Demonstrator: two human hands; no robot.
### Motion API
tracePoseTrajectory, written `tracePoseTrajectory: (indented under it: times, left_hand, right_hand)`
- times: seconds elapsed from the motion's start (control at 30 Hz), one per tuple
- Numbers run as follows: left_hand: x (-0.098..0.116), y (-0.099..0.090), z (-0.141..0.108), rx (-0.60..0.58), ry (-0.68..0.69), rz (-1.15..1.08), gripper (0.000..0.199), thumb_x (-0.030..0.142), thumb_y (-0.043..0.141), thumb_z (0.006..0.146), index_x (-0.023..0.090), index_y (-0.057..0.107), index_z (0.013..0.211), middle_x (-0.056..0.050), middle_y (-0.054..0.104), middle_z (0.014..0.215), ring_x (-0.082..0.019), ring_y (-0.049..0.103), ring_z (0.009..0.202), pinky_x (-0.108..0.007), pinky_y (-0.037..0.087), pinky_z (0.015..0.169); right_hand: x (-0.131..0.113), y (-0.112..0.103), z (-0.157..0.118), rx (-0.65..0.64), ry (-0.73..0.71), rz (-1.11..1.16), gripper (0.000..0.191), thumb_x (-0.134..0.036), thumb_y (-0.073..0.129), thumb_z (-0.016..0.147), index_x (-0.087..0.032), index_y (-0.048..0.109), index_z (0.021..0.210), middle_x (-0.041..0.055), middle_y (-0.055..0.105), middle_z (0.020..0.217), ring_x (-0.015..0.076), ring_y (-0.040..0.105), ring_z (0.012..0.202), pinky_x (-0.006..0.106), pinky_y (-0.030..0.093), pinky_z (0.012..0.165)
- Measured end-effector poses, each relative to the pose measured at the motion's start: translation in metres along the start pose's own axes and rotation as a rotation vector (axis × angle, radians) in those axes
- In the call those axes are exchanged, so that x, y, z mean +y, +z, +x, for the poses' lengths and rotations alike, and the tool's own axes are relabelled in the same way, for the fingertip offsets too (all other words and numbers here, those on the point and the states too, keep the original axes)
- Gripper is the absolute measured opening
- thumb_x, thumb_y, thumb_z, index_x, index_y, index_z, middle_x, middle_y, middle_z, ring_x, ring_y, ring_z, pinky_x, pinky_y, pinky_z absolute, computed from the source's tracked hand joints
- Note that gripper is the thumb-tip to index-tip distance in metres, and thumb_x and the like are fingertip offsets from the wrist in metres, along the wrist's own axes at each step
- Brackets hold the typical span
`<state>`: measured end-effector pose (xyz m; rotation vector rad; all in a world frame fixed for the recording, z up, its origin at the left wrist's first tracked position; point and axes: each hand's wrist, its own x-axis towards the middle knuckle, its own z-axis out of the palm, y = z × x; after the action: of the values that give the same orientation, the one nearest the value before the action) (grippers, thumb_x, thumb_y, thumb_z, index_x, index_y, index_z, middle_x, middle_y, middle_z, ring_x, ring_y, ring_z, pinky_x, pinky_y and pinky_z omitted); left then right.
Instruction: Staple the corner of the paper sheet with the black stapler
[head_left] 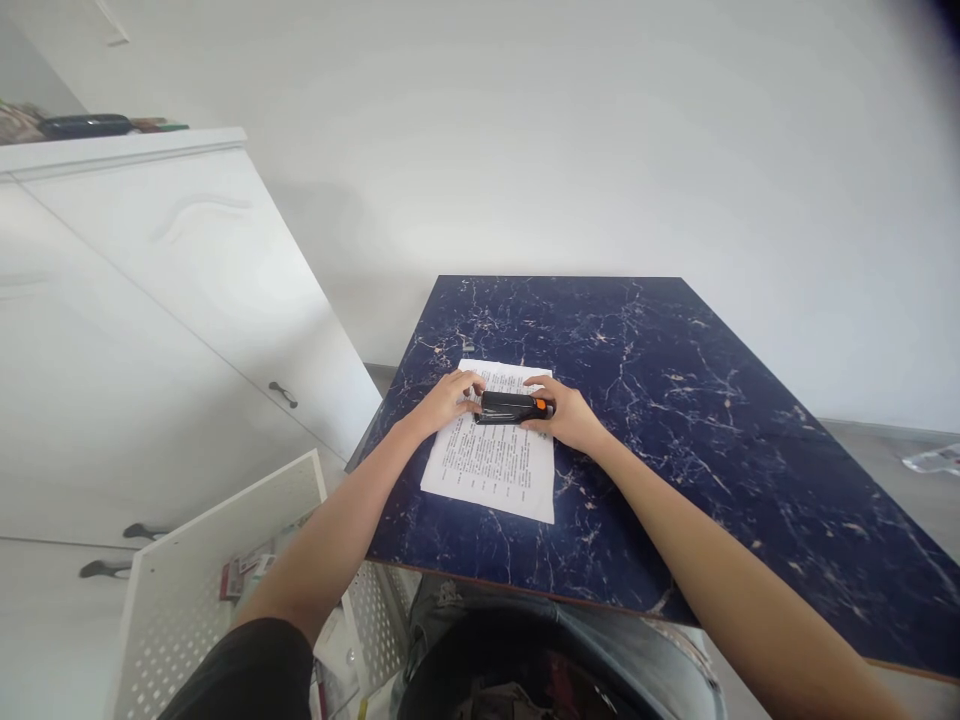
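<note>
A black stapler (510,407) with an orange part near its right end lies crosswise over a printed sheet of paper (487,468). My left hand (452,398) has its thumb and fingers closed about the stapler's left end. At the other end, my right hand (564,412) grips the stapler by the orange part. Beneath both hands the paper rests on the dark blue marbled table (675,430). Part of the printed text is hidden under the stapler and fingers.
Near the paper's top edge sits a small pale item (468,347), too small to name. White cabinets (187,260) stand at the left. Below them is a white perforated drawer or bin (195,590) with assorted things inside. A white wall (585,140) rises behind the table.
</note>
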<state>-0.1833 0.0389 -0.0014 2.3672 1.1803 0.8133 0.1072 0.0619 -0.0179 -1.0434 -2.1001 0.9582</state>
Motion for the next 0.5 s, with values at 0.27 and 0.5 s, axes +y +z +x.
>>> tracePoseTrajectory:
  times: [0.27, 0.5]
  left_hand:
    - [0.003, 0.008, -0.001, -0.081, 0.089, 0.164, 0.015, 0.017, 0.056, 0.096, 0.021, 0.055, 0.111, -0.006, 0.064, 0.107, -0.022, 0.058, 0.100, -0.037, 0.039, 0.091]
    - [0.006, -0.002, 0.002, -0.067, 0.055, 0.159, 0.022, 0.033, 0.066, 0.093, 0.022, 0.056, 0.108, -0.006, 0.063, 0.106, -0.023, 0.057, 0.098, -0.036, 0.040, 0.090]
  right_hand:
    - [0.000, 0.001, 0.000, 0.005, -0.024, -0.044, 0.066, -0.030, 0.085, 0.067, -0.025, 0.057, 0.126, 0.0065, 0.077, 0.104, 0.0242, 0.072, 0.091, 0.041, 0.052, 0.092]
    - [-0.003, 0.000, 0.002, -0.012, -0.048, -0.072, 0.067, -0.030, 0.084, 0.068, -0.025, 0.055, 0.128, 0.0052, 0.075, 0.104, 0.0244, 0.071, 0.092, 0.041, 0.051, 0.093]
